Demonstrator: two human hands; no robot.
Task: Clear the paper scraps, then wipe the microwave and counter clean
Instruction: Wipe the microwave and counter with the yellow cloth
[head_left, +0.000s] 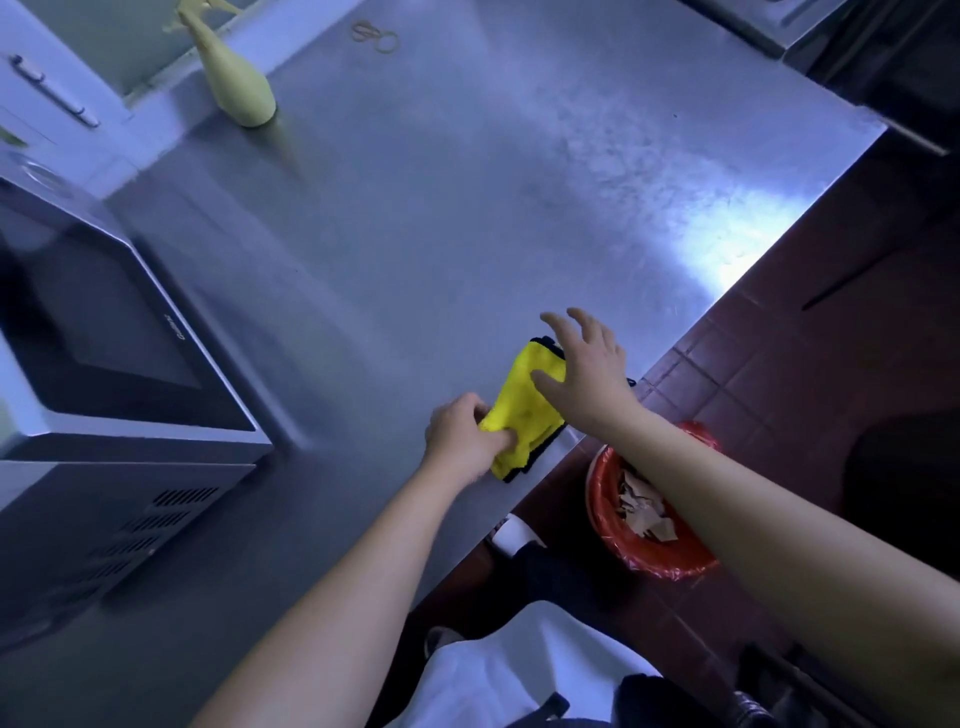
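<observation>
- Steel table over dark red floor tiles; microwave at nine o'clock, spray bottle at eleven.
- Left hand pinches yellow cloth at the table's edge.
- Right hand hovers above it, fingers spread wide.
- Paper scraps fill the red bin at four o'clock.

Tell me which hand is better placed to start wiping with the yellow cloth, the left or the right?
The left. The left hand already grips the yellow cloth on the counter, and the microwave stands on its side. The right hand hovers open over the cloth, holding nothing.
</observation>
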